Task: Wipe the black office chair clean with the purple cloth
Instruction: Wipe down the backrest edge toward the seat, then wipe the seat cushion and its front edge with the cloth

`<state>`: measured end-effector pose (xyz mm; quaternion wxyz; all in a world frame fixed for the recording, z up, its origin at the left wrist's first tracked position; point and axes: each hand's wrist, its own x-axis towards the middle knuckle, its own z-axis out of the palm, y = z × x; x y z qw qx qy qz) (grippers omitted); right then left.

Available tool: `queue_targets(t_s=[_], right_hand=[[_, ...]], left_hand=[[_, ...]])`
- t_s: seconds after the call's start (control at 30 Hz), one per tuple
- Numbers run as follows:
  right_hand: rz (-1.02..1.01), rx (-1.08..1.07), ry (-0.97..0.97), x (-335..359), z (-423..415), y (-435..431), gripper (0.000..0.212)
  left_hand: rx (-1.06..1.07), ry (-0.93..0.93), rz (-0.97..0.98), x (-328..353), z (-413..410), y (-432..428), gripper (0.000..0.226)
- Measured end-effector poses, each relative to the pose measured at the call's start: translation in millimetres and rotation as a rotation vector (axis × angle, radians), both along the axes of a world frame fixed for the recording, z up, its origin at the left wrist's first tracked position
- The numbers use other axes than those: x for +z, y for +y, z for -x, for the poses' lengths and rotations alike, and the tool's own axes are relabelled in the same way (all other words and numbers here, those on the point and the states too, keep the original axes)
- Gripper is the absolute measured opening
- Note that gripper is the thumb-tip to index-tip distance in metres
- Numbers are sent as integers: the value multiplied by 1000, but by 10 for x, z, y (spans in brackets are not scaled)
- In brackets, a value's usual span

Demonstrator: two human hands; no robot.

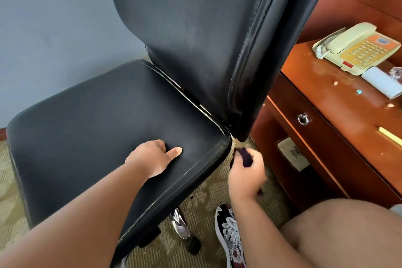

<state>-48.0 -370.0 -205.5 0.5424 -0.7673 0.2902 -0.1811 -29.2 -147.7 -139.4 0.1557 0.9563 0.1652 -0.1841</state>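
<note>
Chair stands beside the wooden bench. The left hand rests on its black seat, fingers tucked under, thumb stretched out. The right hand clutches the purple cloth just off the seat's rear corner.

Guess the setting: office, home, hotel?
Probably a hotel room, possibly an office: a cream corded telephone sits on a reddish wooden desk with a ring-pull drawer, beside the black office chair on patterned carpet.
</note>
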Motion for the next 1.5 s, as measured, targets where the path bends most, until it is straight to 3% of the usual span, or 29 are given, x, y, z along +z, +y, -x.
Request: queue_targets(t_s=[0.1, 0.2, 0.3, 0.43, 0.73, 0.9, 0.97, 1.13, 1.23, 1.33, 1.43, 1.5], right_hand=[[144, 123, -224, 337, -210, 41, 13], [272, 194, -279, 521, -406, 49, 15], [350, 136, -165, 461, -476, 77, 16], [129, 12, 149, 343, -508, 63, 27], [-23, -127, 236, 219, -407, -130, 15], [222, 180, -258, 318, -354, 95, 14], [292, 210, -315, 383, -443, 137, 14], [70, 21, 50, 298, -432, 61, 11], [-98, -57, 117, 318, -336, -6, 11], [21, 113, -43, 465, -258, 30, 6], [311, 412, -213, 713, -202, 242, 22], [509, 659, -208, 811, -135, 391, 29]], left_hand=[[-4, -11, -7, -5, 15, -5, 55], [0, -9, -3, -6, 27, 3, 55], [8, -17, 5, -11, 28, 3, 55], [12, -20, 10, -24, 20, -16, 56], [15, -6, -4, -16, -1, -27, 55], [4, -3, -3, 3, 12, -18, 55], [5, -4, 0, 4, 22, -17, 54], [9, 0, 13, 9, 20, -15, 54], [21, -4, 22, 1, 15, 2, 55], [28, -14, 23, -14, 5, 4, 56], [34, -30, 27, -29, 21, -3, 55], [36, -52, 24, -35, 37, -6, 54]])
